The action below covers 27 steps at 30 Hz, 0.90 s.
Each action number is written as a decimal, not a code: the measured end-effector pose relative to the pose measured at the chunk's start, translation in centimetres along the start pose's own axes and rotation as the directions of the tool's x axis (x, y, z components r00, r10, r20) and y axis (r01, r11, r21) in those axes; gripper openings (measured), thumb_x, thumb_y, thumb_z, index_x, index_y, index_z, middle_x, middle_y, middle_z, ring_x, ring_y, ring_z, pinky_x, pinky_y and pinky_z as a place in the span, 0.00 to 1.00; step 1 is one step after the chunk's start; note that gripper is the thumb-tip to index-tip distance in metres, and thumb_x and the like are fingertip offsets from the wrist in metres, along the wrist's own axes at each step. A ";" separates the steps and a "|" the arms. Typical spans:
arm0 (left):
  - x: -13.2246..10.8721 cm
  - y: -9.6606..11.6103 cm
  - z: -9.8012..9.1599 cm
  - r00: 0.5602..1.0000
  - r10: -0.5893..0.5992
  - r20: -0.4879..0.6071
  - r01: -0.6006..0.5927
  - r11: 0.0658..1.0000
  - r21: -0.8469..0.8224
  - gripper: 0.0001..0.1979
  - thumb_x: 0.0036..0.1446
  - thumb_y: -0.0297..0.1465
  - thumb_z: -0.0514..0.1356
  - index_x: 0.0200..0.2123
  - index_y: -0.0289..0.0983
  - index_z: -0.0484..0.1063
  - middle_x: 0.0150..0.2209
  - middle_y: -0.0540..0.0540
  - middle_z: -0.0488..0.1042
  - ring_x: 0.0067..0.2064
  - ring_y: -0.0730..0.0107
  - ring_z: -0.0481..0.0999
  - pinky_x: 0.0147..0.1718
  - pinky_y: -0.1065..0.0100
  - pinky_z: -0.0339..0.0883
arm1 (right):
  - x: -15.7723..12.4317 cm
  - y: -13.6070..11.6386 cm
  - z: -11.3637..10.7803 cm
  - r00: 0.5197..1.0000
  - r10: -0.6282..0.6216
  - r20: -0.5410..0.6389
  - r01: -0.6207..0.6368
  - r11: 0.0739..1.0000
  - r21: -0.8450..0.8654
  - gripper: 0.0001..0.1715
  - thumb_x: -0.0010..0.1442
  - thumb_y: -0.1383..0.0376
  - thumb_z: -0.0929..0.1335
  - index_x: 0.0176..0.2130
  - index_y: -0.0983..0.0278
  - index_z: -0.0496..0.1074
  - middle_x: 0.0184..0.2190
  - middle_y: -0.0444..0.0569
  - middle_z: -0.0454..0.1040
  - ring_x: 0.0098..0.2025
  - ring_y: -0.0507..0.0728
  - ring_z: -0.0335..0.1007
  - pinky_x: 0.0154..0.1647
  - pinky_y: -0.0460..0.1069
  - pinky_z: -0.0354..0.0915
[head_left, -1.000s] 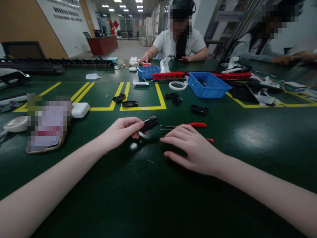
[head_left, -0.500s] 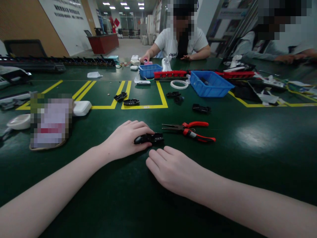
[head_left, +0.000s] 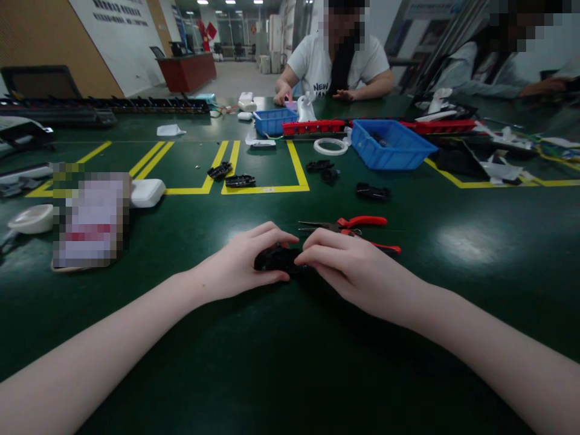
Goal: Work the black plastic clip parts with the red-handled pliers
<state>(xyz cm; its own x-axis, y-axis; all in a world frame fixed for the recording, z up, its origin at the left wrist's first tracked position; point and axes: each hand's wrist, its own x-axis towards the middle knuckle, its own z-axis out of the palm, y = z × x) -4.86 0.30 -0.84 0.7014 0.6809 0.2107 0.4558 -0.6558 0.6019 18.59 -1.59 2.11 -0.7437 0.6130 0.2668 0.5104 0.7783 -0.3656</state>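
On the dark green table, a small elongated black plastic part (head_left: 278, 260) lies between my hands. My left hand (head_left: 244, 257) curves round its left end, thumb on the near side and fingers on the far side. From the right, my right hand (head_left: 351, 266) has its fingertips pinched together at the part's other end, which they partly hide. Just beyond my right hand are needle-nose pliers (head_left: 365, 221) with red handles, partly covered by that hand. Similar black pieces lie farther off, one (head_left: 372, 191) to the right and another (head_left: 240, 180) by the yellow tape.
A phone (head_left: 93, 223) and a white case (head_left: 148, 192) are at the left. Toward the back stand a large blue bin (head_left: 394, 154), a smaller blue bin (head_left: 272, 122) and a tape roll (head_left: 330, 146). Two people sit across the table.
My right hand has risen from beside the black plastic part onto its right end, now covering part of the pliers. My left hand still holds the part. The view has shifted slightly.
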 end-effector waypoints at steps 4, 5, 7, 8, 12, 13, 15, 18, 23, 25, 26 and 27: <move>0.1 0.1 0.0 1.000 0.001 0.005 -0.001 1.000 -0.009 0.21 0.57 0.34 0.65 0.54 0.41 0.67 0.49 0.45 0.70 0.49 0.61 0.73 0.48 0.60 0.70 | 0.1 -0.1 0.4 0.999 -0.042 -0.020 0.040 0.996 -0.085 0.15 0.63 0.75 0.60 0.43 0.64 0.72 0.42 0.52 0.75 0.41 0.56 0.72 0.39 0.51 0.68; 0.1 0.1 0.0 1.000 -0.001 0.010 0.001 1.000 -0.013 0.21 0.57 0.34 0.65 0.53 0.41 0.67 0.48 0.45 0.71 0.49 0.61 0.73 0.48 0.60 0.70 | 0.1 -0.1 0.5 0.998 -0.054 -0.025 0.051 0.993 -0.110 0.15 0.63 0.75 0.60 0.43 0.64 0.72 0.41 0.53 0.75 0.41 0.57 0.72 0.40 0.52 0.68; 0.1 0.0 0.0 1.000 -0.002 0.026 0.003 1.000 -0.017 0.19 0.58 0.35 0.64 0.52 0.40 0.68 0.48 0.45 0.71 0.48 0.61 0.73 0.46 0.61 0.71 | 0.2 -0.1 0.7 0.997 -0.079 -0.024 0.075 0.987 -0.143 0.15 0.63 0.75 0.60 0.43 0.65 0.71 0.40 0.52 0.76 0.41 0.57 0.72 0.41 0.53 0.69; 0.1 0.0 0.0 1.000 -0.002 0.031 0.002 1.000 -0.018 0.19 0.58 0.35 0.64 0.51 0.40 0.69 0.47 0.45 0.71 0.48 0.61 0.73 0.46 0.61 0.71 | 0.3 0.0 0.8 0.996 -0.090 -0.022 0.086 0.985 -0.152 0.15 0.62 0.75 0.60 0.44 0.65 0.71 0.40 0.52 0.76 0.41 0.57 0.72 0.42 0.54 0.69; 0.1 0.0 0.1 1.000 0.008 0.029 -0.008 1.000 -0.007 0.14 0.58 0.36 0.65 0.45 0.38 0.70 0.46 0.45 0.70 0.46 0.63 0.73 0.45 0.62 0.70 | 0.4 0.0 1.0 0.993 -0.116 -0.021 0.111 0.980 -0.168 0.16 0.62 0.76 0.60 0.46 0.66 0.70 0.40 0.53 0.77 0.41 0.58 0.73 0.43 0.54 0.69; 0.1 0.0 0.1 1.000 0.014 0.025 -0.014 1.000 -0.008 0.12 0.58 0.36 0.64 0.43 0.38 0.70 0.45 0.45 0.70 0.46 0.63 0.73 0.45 0.62 0.70 | 0.5 -0.1 1.0 0.992 -0.121 -0.024 0.116 0.979 -0.171 0.16 0.62 0.76 0.60 0.46 0.66 0.70 0.40 0.53 0.77 0.41 0.58 0.73 0.43 0.54 0.69; 0.1 0.1 0.1 0.999 0.028 0.026 -0.027 0.999 -0.019 0.09 0.59 0.34 0.63 0.41 0.37 0.71 0.45 0.46 0.69 0.46 0.65 0.73 0.45 0.63 0.70 | 0.5 -0.2 1.1 0.991 -0.128 -0.030 0.121 0.978 -0.169 0.16 0.62 0.75 0.60 0.46 0.66 0.70 0.40 0.53 0.77 0.41 0.58 0.73 0.43 0.54 0.69; 0.1 0.2 0.0 0.998 0.046 0.036 -0.045 0.998 -0.043 0.06 0.60 0.33 0.62 0.40 0.37 0.72 0.45 0.46 0.68 0.46 0.65 0.72 0.46 0.64 0.70 | 0.6 -0.2 1.2 0.991 -0.127 -0.043 0.120 0.982 -0.149 0.14 0.63 0.74 0.61 0.46 0.66 0.70 0.40 0.52 0.77 0.41 0.57 0.72 0.44 0.54 0.69; 0.1 0.3 -0.1 0.998 0.046 0.048 -0.043 0.997 -0.062 0.05 0.60 0.32 0.62 0.40 0.38 0.73 0.46 0.46 0.68 0.47 0.65 0.72 0.48 0.64 0.70 | 0.6 -0.2 1.5 0.992 -0.113 -0.054 0.107 0.989 -0.104 0.14 0.63 0.74 0.61 0.47 0.65 0.69 0.41 0.52 0.76 0.42 0.57 0.73 0.44 0.54 0.69; 0.1 0.2 -0.1 0.998 0.049 0.047 -0.046 0.997 -0.059 0.05 0.60 0.32 0.62 0.40 0.38 0.73 0.46 0.46 0.68 0.47 0.65 0.72 0.48 0.63 0.70 | 0.6 -0.2 1.5 0.993 -0.109 -0.051 0.103 0.990 -0.101 0.14 0.63 0.74 0.61 0.47 0.64 0.68 0.41 0.52 0.76 0.42 0.57 0.73 0.44 0.54 0.69; 0.1 0.2 -0.1 0.998 0.051 0.046 -0.049 0.997 -0.057 0.05 0.60 0.32 0.62 0.40 0.38 0.73 0.46 0.46 0.68 0.47 0.65 0.72 0.47 0.63 0.70 | 0.5 -0.3 1.5 0.993 -0.109 -0.051 0.104 0.990 -0.100 0.14 0.63 0.74 0.61 0.47 0.64 0.69 0.41 0.52 0.76 0.42 0.57 0.73 0.44 0.54 0.69; 0.1 0.2 -0.1 0.997 0.055 0.046 -0.053 0.997 -0.054 0.06 0.61 0.32 0.62 0.41 0.38 0.74 0.45 0.46 0.68 0.47 0.65 0.72 0.47 0.63 0.70 | 0.5 -0.3 1.5 0.992 -0.113 -0.054 0.107 0.989 -0.101 0.14 0.63 0.74 0.61 0.46 0.64 0.69 0.41 0.52 0.76 0.42 0.57 0.73 0.44 0.54 0.69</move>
<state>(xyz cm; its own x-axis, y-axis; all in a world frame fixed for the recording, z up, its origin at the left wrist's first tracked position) -4.76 0.28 -0.65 0.7498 0.6280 0.2084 0.3876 -0.6721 0.6309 17.36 -1.73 1.03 -0.7723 0.5275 0.3540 0.4686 0.8493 -0.2432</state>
